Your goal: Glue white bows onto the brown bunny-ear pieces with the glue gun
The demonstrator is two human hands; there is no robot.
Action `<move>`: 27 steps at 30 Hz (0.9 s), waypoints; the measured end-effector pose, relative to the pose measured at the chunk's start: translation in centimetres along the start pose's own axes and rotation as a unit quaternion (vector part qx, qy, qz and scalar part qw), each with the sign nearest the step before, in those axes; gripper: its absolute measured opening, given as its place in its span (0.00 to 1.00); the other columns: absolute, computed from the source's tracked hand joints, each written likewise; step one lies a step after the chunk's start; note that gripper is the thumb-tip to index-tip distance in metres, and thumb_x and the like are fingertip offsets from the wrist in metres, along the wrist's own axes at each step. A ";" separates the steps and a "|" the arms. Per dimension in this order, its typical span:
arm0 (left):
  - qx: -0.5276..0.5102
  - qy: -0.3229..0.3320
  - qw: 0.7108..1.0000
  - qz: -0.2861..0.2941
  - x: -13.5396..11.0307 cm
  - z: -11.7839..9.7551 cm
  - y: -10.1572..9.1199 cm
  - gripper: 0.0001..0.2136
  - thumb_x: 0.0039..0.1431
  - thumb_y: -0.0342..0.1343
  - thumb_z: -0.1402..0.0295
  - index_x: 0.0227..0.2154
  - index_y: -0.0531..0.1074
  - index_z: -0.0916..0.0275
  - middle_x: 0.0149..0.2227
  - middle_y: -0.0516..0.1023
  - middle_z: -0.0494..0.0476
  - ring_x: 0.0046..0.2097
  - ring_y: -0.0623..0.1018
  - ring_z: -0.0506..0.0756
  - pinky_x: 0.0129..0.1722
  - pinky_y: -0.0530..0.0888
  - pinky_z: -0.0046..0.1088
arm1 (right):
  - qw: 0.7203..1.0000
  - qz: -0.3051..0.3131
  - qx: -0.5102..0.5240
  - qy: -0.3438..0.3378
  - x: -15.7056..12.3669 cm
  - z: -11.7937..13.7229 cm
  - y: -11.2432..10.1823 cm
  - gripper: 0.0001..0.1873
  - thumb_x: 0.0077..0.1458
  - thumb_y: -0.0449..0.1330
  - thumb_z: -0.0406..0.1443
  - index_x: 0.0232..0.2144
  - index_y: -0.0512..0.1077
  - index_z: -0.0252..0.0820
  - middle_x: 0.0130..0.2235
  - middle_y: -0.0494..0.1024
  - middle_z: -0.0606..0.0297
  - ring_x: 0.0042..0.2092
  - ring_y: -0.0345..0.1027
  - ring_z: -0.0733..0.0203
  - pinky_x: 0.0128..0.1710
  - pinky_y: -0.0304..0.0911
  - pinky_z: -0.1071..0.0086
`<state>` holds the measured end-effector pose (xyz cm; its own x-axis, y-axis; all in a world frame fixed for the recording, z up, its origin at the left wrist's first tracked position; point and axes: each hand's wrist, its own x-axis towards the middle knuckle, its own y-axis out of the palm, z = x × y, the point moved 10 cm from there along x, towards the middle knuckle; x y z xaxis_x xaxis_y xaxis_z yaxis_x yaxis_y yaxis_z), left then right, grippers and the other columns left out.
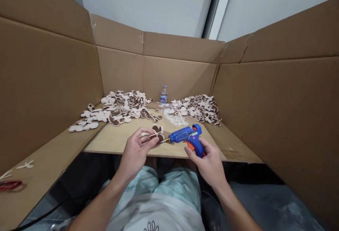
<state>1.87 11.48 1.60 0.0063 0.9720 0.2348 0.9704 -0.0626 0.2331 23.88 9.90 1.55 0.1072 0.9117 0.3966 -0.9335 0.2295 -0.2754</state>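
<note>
My left hand (138, 147) pinches a small brown fabric flower (157, 132) with a pale cord bow across its middle. In my right hand (208, 158) is a blue glue gun (184, 134) with an orange trigger and a small red light. Its metal nozzle points left and reaches the lower right edge of the flower; whether it touches cannot be made out. Both hands are above the front of a light wooden board (106, 141). The underside of the flower is hidden by my fingers.
Brown-and-white fabric pieces lie heaped at the left (124, 105) and right (200, 107). A plastic bottle (163, 95) stands at the back, near clear plastic (176, 118). Cardboard walls (180, 47) enclose three sides. Red-handled scissors (10, 185) and a cord bow (25, 165) lie far left.
</note>
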 end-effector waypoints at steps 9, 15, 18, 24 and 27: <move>-0.019 0.015 1.000 -0.011 -0.4 -0.5 -0.1 0.13 0.49 0.66 0.64 0.32 0.68 0.61 0.33 0.83 0.54 0.40 0.82 0.57 0.43 0.79 0.34 | 0.999 -0.018 -0.040 -0.014 -0.2 0.1 0.0 0.13 0.47 0.63 0.43 0.29 0.72 0.38 0.21 0.67 0.69 0.22 0.58 0.66 0.22 0.58 0.74; -0.014 0.018 0.999 -0.026 -0.6 -0.7 -0.4 0.12 0.49 0.66 0.63 0.30 0.69 0.62 0.33 0.82 0.55 0.40 0.82 0.58 0.43 0.79 0.36 | 0.995 -0.038 -0.078 -0.057 -0.3 1.0 -0.6 0.11 0.48 0.62 0.42 0.26 0.73 0.38 0.20 0.66 0.70 0.22 0.56 0.67 0.21 0.56 0.75; -0.010 0.020 0.999 -0.027 -0.6 -0.6 -0.5 0.12 0.49 0.66 0.64 0.30 0.69 0.62 0.33 0.82 0.54 0.40 0.82 0.57 0.42 0.79 0.35 | 0.993 -0.044 -0.092 -0.068 -0.4 1.0 -0.7 0.11 0.48 0.62 0.41 0.27 0.73 0.38 0.20 0.66 0.69 0.22 0.56 0.67 0.21 0.55 0.75; -0.004 0.026 0.999 -0.027 -0.6 -0.7 -0.6 0.11 0.51 0.65 0.65 0.31 0.69 0.63 0.32 0.82 0.53 0.40 0.82 0.56 0.42 0.79 0.32 | 0.987 -0.061 -0.122 -0.079 -0.5 1.0 -1.2 0.11 0.50 0.61 0.41 0.28 0.73 0.37 0.21 0.64 0.70 0.22 0.52 0.68 0.21 0.53 0.74; 0.000 0.023 0.999 -0.029 -0.6 -0.6 -0.6 0.11 0.50 0.66 0.65 0.30 0.69 0.63 0.32 0.82 0.53 0.40 0.82 0.56 0.41 0.79 0.32 | 0.983 -0.075 -0.138 -0.094 -0.6 1.2 -1.5 0.10 0.50 0.61 0.41 0.28 0.73 0.38 0.21 0.63 0.71 0.23 0.51 0.68 0.22 0.53 0.75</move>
<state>1.12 10.74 1.91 -0.0613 0.9627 0.2635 0.9688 -0.0061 0.2477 24.76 8.58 2.77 0.1467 0.7872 0.5990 -0.7806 0.4641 -0.4187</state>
